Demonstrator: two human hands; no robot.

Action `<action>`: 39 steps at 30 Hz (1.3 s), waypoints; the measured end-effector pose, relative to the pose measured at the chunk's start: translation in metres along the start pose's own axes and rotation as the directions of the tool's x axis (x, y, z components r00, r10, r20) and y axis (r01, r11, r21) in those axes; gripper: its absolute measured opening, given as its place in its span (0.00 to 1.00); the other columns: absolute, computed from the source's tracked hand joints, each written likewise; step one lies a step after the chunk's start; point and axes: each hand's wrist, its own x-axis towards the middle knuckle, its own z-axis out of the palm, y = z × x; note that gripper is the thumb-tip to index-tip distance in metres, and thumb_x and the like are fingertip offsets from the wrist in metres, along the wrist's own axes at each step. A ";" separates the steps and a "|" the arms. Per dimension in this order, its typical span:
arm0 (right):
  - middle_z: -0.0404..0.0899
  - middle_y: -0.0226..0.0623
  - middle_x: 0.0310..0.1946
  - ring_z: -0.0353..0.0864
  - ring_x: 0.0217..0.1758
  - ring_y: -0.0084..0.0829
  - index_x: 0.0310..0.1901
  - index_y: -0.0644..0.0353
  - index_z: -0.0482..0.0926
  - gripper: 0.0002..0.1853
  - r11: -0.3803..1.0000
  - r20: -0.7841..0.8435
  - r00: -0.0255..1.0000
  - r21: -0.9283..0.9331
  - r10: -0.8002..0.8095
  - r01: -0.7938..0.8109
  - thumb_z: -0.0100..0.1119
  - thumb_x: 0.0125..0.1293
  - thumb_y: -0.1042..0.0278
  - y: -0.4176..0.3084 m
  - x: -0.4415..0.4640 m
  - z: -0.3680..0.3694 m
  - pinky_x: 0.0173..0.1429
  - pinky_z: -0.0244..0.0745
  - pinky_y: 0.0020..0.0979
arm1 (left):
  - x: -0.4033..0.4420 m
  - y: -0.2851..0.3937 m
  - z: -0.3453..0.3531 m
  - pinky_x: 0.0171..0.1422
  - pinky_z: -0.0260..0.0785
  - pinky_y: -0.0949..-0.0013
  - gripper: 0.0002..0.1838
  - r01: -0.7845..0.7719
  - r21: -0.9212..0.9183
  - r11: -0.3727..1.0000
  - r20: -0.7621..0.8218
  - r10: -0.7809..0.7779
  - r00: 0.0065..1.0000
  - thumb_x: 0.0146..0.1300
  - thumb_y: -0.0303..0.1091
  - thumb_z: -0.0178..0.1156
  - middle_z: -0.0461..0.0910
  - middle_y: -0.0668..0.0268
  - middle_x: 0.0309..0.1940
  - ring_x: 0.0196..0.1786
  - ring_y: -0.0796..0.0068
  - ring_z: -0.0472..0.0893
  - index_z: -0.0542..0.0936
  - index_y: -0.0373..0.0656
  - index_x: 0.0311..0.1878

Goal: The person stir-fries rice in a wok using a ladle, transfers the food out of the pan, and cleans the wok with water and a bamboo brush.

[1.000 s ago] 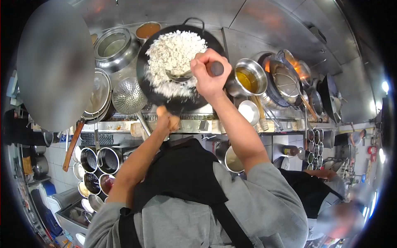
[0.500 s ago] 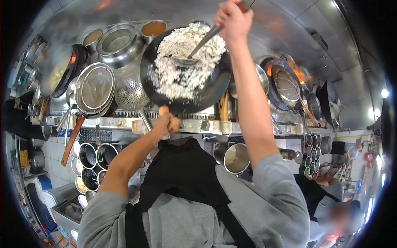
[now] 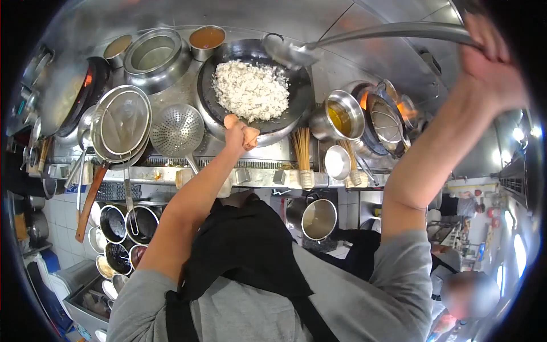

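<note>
My left hand [image 3: 242, 137] is closed at the near edge of a dark wok [image 3: 299, 102], gripping its handle, which the fingers mostly hide. White rice [image 3: 250, 90] lies gathered in the middle of the wok. At the upper right, my right hand [image 3: 487, 68] is wrapped round the end of a long metal ladle [image 3: 393, 29]. The ladle reaches leftward, with its bowl above the wok's far right rim, apart from the rice.
A perforated skimmer [image 3: 178, 130] and mesh strainers [image 3: 122, 122] lie left of the wok. Right of it stand a metal pot of yellow liquid [image 3: 337, 117], a bamboo brush [image 3: 302, 154] and a lit burner [image 3: 405, 109]. A co-worker [image 3: 456, 296] is at lower right.
My right hand has swung up and right, lifting the ladle out of the rice. The wok has levelled, and the rice is now a more compact heap. My left hand has moved slightly forward.
</note>
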 end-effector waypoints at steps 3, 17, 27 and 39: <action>0.52 0.23 0.06 0.50 0.08 0.20 0.13 0.49 0.57 0.25 0.991 0.262 0.958 0.102 -0.114 0.090 0.34 0.64 0.44 0.007 -0.028 -0.005 0.13 0.48 0.24 | 0.006 -0.003 -0.004 0.15 0.67 0.52 0.08 -0.009 -0.018 1.000 0.037 0.010 0.999 0.60 0.32 0.53 0.75 0.51 0.26 0.20 0.52 0.78 0.70 0.35 0.34; 0.59 0.28 0.10 0.58 0.12 0.23 0.20 0.57 0.64 0.26 0.968 -0.036 0.996 0.235 -0.081 0.087 0.37 0.68 0.44 0.177 -0.148 -0.030 0.19 0.53 0.26 | -0.146 0.035 -0.061 0.55 0.72 0.59 0.35 -0.495 0.781 0.380 0.327 0.427 0.843 0.58 0.41 0.66 0.78 0.51 0.49 0.49 0.58 0.81 0.62 0.35 0.63; 0.60 0.30 0.11 0.55 0.13 0.22 0.21 0.58 0.63 0.24 0.948 0.097 0.988 0.286 0.119 -0.142 0.42 0.68 0.47 0.195 -0.114 -0.053 0.19 0.53 0.27 | -0.277 0.071 0.026 0.67 0.64 0.67 0.33 -0.563 0.768 0.307 0.454 0.360 0.815 0.56 0.31 0.69 0.76 0.60 0.57 0.61 0.67 0.75 0.68 0.39 0.64; 0.61 0.31 0.10 0.57 0.12 0.21 0.20 0.59 0.65 0.24 0.960 0.044 0.988 0.233 0.151 -0.157 0.42 0.70 0.52 0.220 -0.116 -0.047 0.18 0.54 0.26 | -0.085 0.049 0.011 0.52 0.70 0.49 0.21 -0.519 0.767 -0.377 0.608 0.169 0.776 0.52 0.36 0.63 0.80 0.50 0.43 0.48 0.47 0.79 0.70 0.43 0.48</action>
